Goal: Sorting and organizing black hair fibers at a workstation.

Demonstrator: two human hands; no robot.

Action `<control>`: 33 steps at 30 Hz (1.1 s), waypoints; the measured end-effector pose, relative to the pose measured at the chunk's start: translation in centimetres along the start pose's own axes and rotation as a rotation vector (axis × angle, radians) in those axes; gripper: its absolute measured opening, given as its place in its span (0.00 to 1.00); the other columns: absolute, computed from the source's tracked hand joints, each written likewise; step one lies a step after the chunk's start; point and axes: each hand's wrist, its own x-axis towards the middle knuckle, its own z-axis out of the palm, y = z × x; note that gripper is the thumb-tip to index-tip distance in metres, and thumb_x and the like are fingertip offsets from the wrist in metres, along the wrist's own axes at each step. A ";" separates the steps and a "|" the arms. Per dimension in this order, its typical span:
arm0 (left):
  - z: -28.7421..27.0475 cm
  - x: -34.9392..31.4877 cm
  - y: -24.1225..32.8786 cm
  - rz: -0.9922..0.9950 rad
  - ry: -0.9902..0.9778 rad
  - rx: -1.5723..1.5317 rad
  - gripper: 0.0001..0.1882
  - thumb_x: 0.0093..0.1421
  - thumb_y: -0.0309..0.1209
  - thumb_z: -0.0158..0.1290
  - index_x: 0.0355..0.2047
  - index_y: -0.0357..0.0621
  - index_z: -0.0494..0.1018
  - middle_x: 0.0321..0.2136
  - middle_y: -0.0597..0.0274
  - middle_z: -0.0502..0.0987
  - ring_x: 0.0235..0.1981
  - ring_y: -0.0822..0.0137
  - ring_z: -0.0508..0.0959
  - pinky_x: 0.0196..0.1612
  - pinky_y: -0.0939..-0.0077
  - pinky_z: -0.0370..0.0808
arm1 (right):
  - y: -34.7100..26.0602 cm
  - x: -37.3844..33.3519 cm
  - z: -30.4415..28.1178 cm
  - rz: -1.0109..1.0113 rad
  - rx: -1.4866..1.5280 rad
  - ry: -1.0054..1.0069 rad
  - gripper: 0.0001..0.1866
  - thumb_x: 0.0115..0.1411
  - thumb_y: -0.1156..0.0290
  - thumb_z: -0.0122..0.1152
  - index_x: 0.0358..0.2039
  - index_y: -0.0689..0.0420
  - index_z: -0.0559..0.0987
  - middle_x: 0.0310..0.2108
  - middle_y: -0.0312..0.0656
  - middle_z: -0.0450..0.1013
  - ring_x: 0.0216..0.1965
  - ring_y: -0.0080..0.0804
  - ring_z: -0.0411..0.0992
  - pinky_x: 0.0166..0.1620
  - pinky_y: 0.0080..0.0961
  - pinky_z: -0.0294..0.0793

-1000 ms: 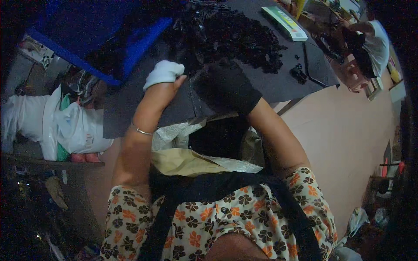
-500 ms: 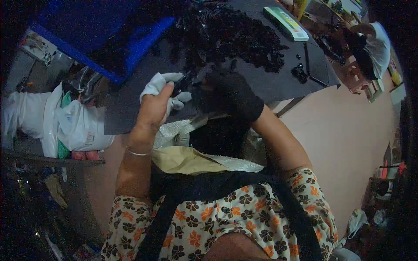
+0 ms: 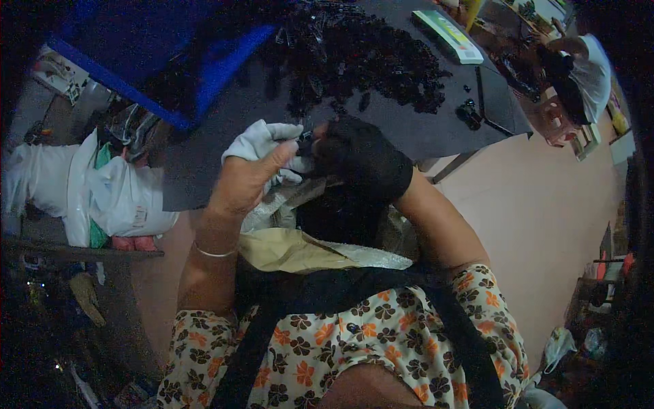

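My left hand (image 3: 264,155), in a white glove that leaves the thumb bare, pinches a small black part (image 3: 306,137) between thumb and fingers. Close against it on the right is my right hand (image 3: 371,158) in a black glove. Its fingers are bent toward the same part, but they blend into the dark, so their exact grip is hidden. Both hands are over the near edge of a dark grey table (image 3: 197,160). Beyond them spreads a heap of small black parts (image 3: 388,61), some of them shiny.
A blue bin (image 3: 228,71) stands at the far left of the table. A white and green box (image 3: 446,37) lies at the far right, near a small black cluster (image 3: 469,114). Below my hands is a tan and silver foil bag (image 3: 286,249). White plastic bags (image 3: 129,198) sit at left.
My left hand has moved right and turned, bringing its fingertips up to my right hand. The black part it holds now shows less.
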 end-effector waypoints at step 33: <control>-3.2 6.9 -0.5 0.736 -0.054 1.557 0.18 0.48 0.25 0.51 0.41 0.50 0.71 0.45 0.49 0.68 0.43 0.49 0.68 0.47 0.68 0.66 | 3.2 -0.5 -0.8 0.287 -0.248 0.302 0.14 0.46 0.62 0.61 0.30 0.58 0.77 0.28 0.50 0.72 0.31 0.43 0.72 0.35 0.33 0.70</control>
